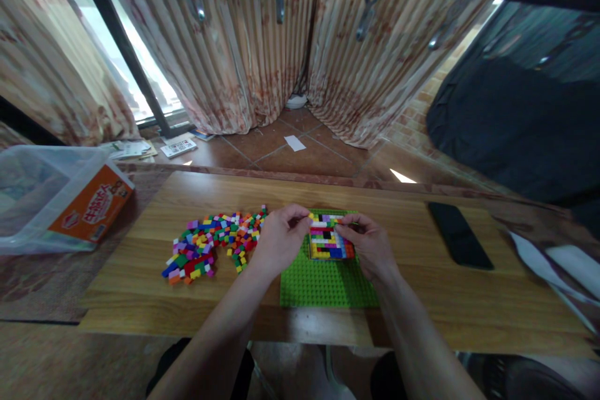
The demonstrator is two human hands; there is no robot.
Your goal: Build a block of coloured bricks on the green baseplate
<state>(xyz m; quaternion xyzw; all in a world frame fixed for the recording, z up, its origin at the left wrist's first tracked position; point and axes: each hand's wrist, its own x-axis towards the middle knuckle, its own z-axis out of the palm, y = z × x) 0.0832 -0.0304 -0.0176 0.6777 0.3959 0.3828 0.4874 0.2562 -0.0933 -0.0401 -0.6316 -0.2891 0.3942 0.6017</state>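
Observation:
A green studded baseplate (323, 287) lies on the wooden table in front of me. On its far half stands a low block structure (327, 244) of many-coloured toy building bricks, with a few dark gaps in its top. My left hand (281, 237) is closed, thumb and index finger pinched at a small yellow brick at the structure's far left corner. From the other side, my right hand (368, 240) grips the structure's far right part between thumb and fingers. What lies under the right fingertips is partly hidden.
Loose coloured bricks (197, 256) are heaped left of the baseplate, beside my left forearm. A black phone (459, 234) lies at the table's right. Beyond the table's left end is a clear plastic bin (42, 200) with an orange label. Curtains (244, 56) hang behind.

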